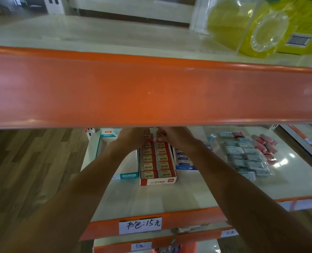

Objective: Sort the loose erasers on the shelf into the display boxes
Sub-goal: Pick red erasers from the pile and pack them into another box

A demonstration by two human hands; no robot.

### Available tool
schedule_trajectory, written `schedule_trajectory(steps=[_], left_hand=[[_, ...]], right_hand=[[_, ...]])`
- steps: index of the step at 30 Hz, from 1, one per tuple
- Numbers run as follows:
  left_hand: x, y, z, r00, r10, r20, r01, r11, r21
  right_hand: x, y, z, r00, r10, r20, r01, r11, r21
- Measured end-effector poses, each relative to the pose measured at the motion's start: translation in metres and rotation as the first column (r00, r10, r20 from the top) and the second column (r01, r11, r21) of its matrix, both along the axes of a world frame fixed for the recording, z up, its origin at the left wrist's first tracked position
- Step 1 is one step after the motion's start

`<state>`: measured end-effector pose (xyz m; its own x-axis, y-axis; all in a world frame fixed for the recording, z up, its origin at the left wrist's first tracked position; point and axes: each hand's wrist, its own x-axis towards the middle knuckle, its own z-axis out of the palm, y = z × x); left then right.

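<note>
— Where are the hands?

— Both reach to the far end of the red box (158,181), at mid-frame. The left hand (133,138) is on the left column, the right hand (171,137) on the right one, nearly touching each other.

— Pinching anything?

— I cannot tell. The orange rail (151,88) of the shelf above cuts across the knuckles and hides that end of the box. The right fingers (160,138) curl down against the farthest erasers; whether they grip one is unclear. The left fingertips are just as hard to read.

— And the box?

— Its long axis runs up the frame, away from the person. The erasers (148,166) in it lie crosswise in two columns, "2B" labels up.

— Beside it?

— A teal box (127,175) touches it on the left, partly behind the left forearm. A blue box (185,164) is on the right, largely hidden by the right forearm.

— The loose ones?

— The loose erasers (242,154) lie at right of the frame on the same shelf (151,198), pale blue in clear wrap, with pink ones (266,145) beyond; their print is too blurred to read.
</note>
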<state>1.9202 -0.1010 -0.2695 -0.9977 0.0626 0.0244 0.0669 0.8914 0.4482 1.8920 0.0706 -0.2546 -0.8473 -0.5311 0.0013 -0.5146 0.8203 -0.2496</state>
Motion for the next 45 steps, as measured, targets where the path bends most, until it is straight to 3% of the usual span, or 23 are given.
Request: schedule_trajectory(steps=[7,15,31,45], left_hand=[[0.017,0.019,0.018,0.963,-0.038,-0.265,0.036,0.999,-0.011],[0.011,0.089,0.035,0.932,-0.043,-0.361,0.013,0.996,-0.086],[-0.016,0.286,0.047,0.929,-0.277,-0.244,0.236,0.954,-0.186],[-0.038,0.377,0.022,0.923,-0.361,-0.136,0.32,0.913,-0.254]], right_hand=[[0.007,0.016,0.009,0.988,-0.005,-0.153,-0.009,0.996,-0.085],[0.013,0.086,0.014,0.955,-0.106,-0.278,0.103,0.994,-0.024],[0.023,0.291,0.014,0.913,-0.348,-0.213,0.333,0.937,-0.102],[0.012,0.373,-0.021,0.906,-0.411,-0.1,0.399,0.909,-0.119]])
